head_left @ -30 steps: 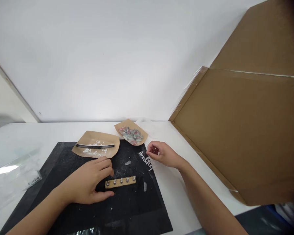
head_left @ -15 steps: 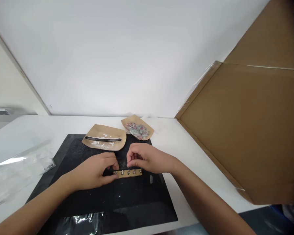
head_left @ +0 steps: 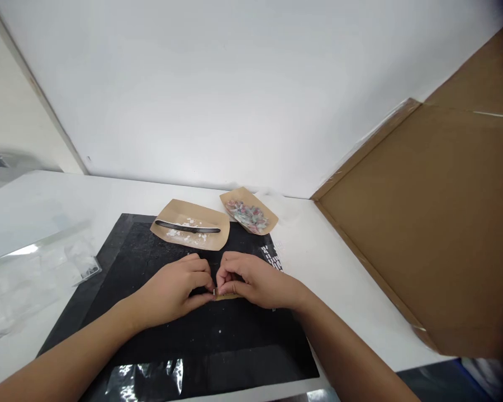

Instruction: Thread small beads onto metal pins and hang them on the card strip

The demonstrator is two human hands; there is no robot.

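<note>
Right hand [head_left: 245, 280] reached strip [head_left: 228, 296], inside edges of mat [head_left: 235, 346].

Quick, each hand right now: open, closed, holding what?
Left hand: closed, apparently pinching the left end of the tan strip.
Right hand: fingertips closed over the strip; anything held is hidden.

Strip [head_left: 230, 297]: tan. Mat [head_left: 235, 357]: black. Worktop [head_left: 339, 268]: white. Left tray [head_left: 180, 209]: light brown; flakes [head_left: 176, 233]: white; tool [head_left: 188, 228]: black. Right tray [head_left: 241, 194]: light brown; contents [head_left: 250, 215]: mottled grey-green and red. Small rectangles [head_left: 271, 258]: white, in broken rows. Cardboard panel [head_left: 436, 223]: brown.
</note>
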